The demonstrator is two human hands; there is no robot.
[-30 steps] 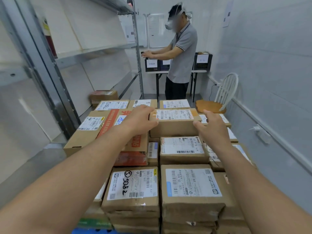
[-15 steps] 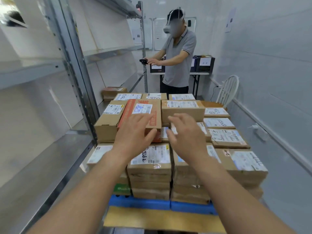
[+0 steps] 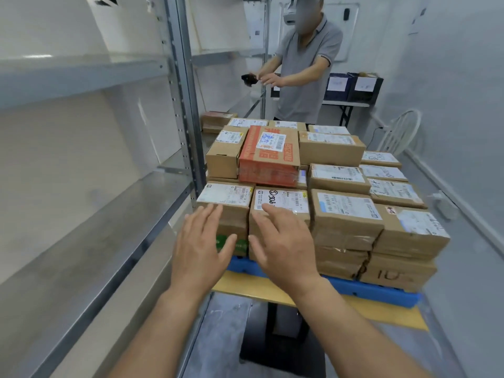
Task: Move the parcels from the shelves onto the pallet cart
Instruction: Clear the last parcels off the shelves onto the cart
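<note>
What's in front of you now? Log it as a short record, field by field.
left hand: open, fingers spread, holding nothing, at the near-left parcels
right hand: open, holding nothing
parcels: labelled cardboard boxes in layers; orange parcel on top
pallet: blue, under the stack, on the yellow cart deck
shelves: metal, left
other person: beyond the stack, holding a dark device

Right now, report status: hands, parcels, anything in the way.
Left hand open, right hand open, both empty. Parcels stacked on blue pallet; one cardboard box on lower shelf. Person in grey shirt beyond the stack.
</note>
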